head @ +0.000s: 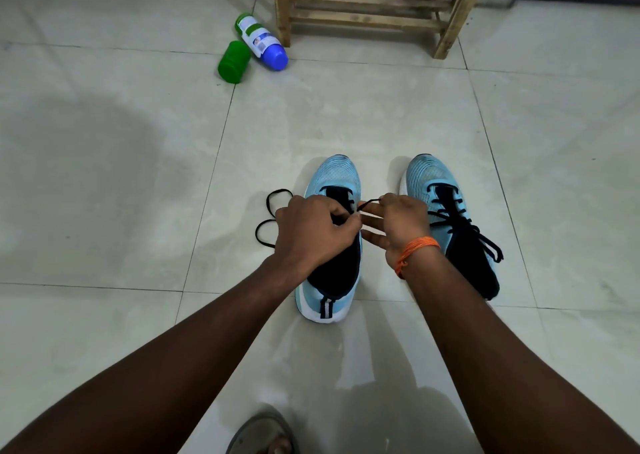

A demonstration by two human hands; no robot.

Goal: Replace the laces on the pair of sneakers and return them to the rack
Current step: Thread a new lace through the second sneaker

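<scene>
Two light-blue sneakers with dark tongues stand side by side on the tiled floor, toes pointing away from me. The right sneaker point(436, 190) carries a dark lace through its eyelets, with loose ends trailing to its right. Over the left sneaker point(334, 176) my left hand point(311, 228) curls its fingers at the eyelets and pinches the black lace point(273, 211), whose loops lie on the floor to the left. My right hand point(398, 221), with an orange thread on the wrist, pinches the lace's other end between thumb and forefinger, the other fingers straight.
The wooden shoe rack point(374, 7) stands at the back against the wall. A green bottle with a blue cap point(261, 41) and a green container point(233, 61) lie on the floor left of it. A sandalled foot point(266, 434) shows at the bottom edge.
</scene>
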